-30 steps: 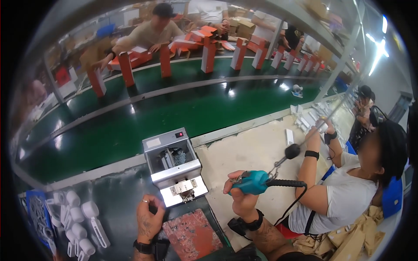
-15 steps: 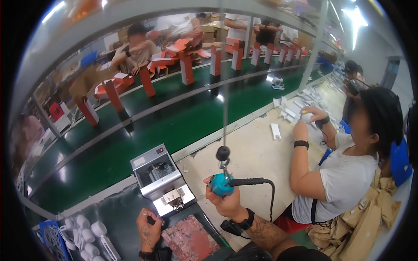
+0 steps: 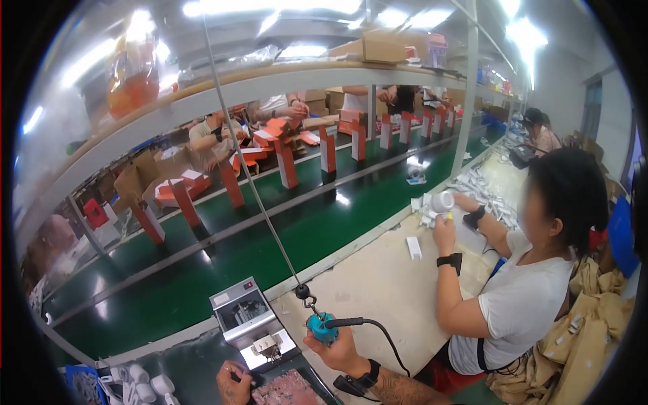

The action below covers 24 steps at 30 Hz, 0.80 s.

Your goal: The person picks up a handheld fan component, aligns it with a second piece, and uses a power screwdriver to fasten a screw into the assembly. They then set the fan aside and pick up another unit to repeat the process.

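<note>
My right hand [image 3: 339,353] grips a teal electric screwdriver [image 3: 322,328] that hangs from a thin cable [image 3: 256,196] running up out of view; a black cord leaves its top. My left hand [image 3: 234,382] sits at the bottom edge with fingers pinched on something small that I cannot make out. It hovers just left of a reddish circuit board [image 3: 290,390]. A grey screw feeder box [image 3: 244,320] stands right behind both hands.
A green conveyor belt [image 3: 283,229] runs across the middle, with orange uprights on its far side. A co-worker in a white shirt [image 3: 520,304] sits at my right, handling white parts. White parts lie in a tray [image 3: 138,385] at lower left.
The view has tilted upward, so both hands now sit lower in the picture. My right hand still holds the screwdriver, which has come closer to the feeder box.
</note>
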Motion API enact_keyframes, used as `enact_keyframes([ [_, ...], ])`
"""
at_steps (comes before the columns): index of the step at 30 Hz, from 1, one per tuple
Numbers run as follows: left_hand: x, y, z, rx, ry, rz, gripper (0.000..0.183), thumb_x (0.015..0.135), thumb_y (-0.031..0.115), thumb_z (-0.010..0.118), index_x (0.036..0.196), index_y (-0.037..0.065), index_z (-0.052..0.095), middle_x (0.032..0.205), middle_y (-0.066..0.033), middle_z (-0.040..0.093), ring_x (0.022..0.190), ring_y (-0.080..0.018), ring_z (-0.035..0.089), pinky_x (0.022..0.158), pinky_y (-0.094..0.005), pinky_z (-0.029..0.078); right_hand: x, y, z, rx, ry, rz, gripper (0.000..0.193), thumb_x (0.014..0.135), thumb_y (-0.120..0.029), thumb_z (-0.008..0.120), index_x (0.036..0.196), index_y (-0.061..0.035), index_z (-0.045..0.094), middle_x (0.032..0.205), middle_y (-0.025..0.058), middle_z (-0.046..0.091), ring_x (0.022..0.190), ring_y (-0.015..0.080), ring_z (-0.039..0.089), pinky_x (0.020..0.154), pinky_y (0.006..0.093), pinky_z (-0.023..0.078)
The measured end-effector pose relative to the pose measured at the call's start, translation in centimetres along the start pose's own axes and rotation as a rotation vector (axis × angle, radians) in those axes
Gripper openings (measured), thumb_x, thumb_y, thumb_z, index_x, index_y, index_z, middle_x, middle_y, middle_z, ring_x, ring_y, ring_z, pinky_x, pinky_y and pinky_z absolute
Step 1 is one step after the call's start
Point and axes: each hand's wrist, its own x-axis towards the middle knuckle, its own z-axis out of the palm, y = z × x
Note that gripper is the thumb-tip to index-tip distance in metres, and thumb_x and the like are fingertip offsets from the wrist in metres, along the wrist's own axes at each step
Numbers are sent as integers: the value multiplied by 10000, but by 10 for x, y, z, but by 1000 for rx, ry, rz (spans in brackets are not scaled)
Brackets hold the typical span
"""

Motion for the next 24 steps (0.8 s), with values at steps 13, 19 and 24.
enact_keyframes([
  [13, 3, 4, 1, 2, -15, 23, 221, 826, 33, 613, 723, 35, 417, 808, -98, 609, 721, -156, 523, 685, -281, 436, 9, -8, -2, -60, -26, -73, 358, 879, -218, 793, 1123, -29, 612, 828, -8, 624, 716, 85, 581, 668, 263, 484],
  [19, 2, 4, 2, -16, -16, -9, 243, 876, 85, 632, 735, 31, 441, 807, -76, 603, 713, -124, 502, 667, -275, 429, 7, -10, 1, -44, -26, -93, 366, 872, -217, 800, 1117, -27, 605, 854, 2, 629, 743, 89, 592, 694, 264, 492],
  [24, 0, 3, 2, -30, -23, -36, 241, 882, 97, 642, 744, 31, 456, 803, -60, 595, 706, -110, 494, 660, -267, 425, 5, -15, 1, -5, -19, -4, 362, 868, -212, 805, 1111, -34, 605, 870, 1, 638, 809, 86, 610, 740, 256, 504],
])
